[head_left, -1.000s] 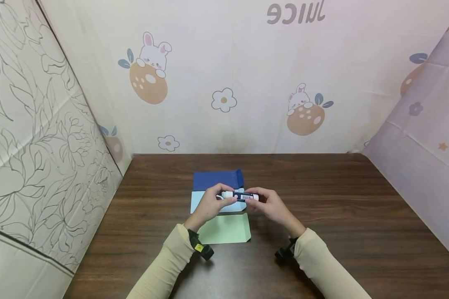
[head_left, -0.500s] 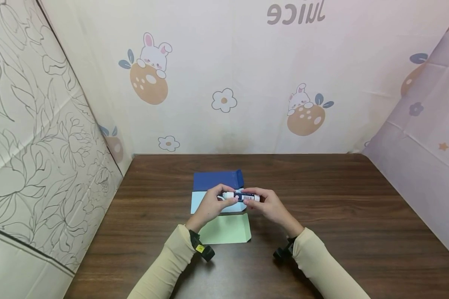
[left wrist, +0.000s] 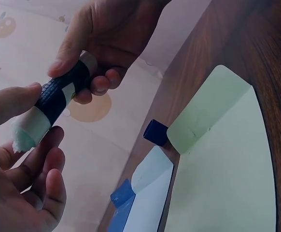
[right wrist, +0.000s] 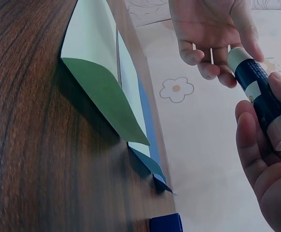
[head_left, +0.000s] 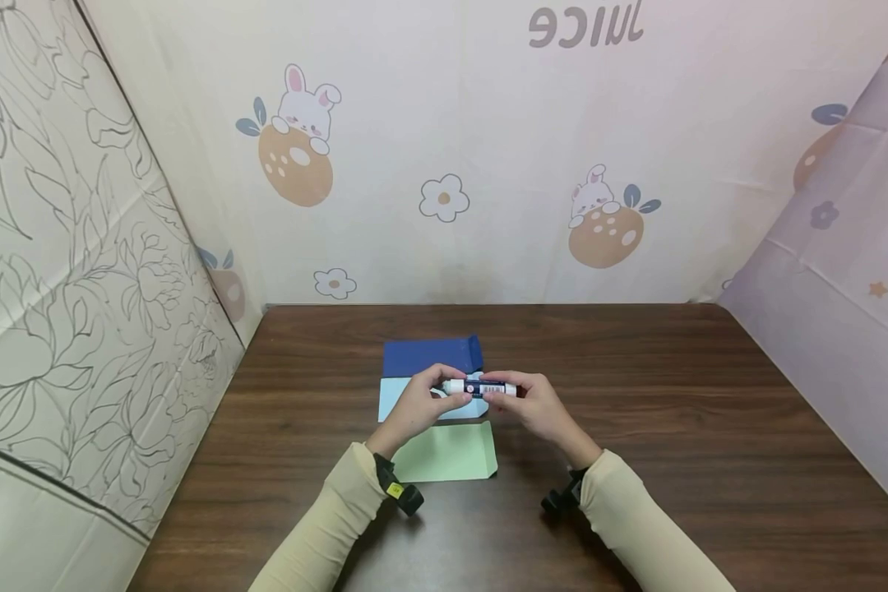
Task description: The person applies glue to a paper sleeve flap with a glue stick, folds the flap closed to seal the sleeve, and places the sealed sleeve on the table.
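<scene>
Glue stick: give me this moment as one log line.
left hand: pinches uncapped glue stick | right hand: holds other end | cap: on table | three envelopes: flaps open

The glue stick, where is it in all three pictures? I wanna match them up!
Head: glue stick, below the middle, a bit right.
Left wrist: glue stick, left side, slanting.
Right wrist: glue stick, right side, slanting.
Landmark in all: green paper; lower middle, right, then upper left.

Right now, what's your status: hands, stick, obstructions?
Left hand, right hand: both gripping glue stick. Glue end exposed, left side. Blue cap off, on table. Nothing visibly blocking.
</scene>
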`<control>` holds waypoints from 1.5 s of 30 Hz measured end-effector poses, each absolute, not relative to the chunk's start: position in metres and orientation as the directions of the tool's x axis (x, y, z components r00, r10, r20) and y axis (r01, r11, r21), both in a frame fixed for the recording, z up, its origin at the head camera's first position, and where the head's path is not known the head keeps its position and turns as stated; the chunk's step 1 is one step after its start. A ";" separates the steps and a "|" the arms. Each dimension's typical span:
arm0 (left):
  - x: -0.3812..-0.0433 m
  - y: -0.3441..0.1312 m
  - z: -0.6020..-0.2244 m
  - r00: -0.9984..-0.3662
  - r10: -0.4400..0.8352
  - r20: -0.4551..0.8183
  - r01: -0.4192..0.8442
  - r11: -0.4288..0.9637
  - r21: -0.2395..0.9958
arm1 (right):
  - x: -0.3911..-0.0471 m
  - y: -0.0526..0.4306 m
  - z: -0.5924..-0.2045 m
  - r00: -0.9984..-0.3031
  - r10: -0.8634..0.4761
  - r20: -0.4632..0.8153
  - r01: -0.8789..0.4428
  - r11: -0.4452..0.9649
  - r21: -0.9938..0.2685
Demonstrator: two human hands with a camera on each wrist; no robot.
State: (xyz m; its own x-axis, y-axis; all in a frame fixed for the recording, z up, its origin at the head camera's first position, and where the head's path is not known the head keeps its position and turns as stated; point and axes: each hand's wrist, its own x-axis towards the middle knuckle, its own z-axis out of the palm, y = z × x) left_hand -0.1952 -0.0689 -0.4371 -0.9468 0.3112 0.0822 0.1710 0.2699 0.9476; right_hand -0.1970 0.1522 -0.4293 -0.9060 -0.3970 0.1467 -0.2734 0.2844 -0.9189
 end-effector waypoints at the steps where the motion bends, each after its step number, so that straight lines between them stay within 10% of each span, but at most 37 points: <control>1: -0.195 -0.069 -0.437 -0.947 0.309 0.083 0.173 0.276 0.945 | -0.197 0.153 -0.429 -0.905 -0.397 0.150 -0.277 0.283 -0.918; 45: -0.177 -0.091 -0.451 -0.945 0.325 -0.040 0.203 0.679 0.705 | -0.195 0.193 -0.442 -0.943 -0.311 0.117 -0.252 0.441 -0.861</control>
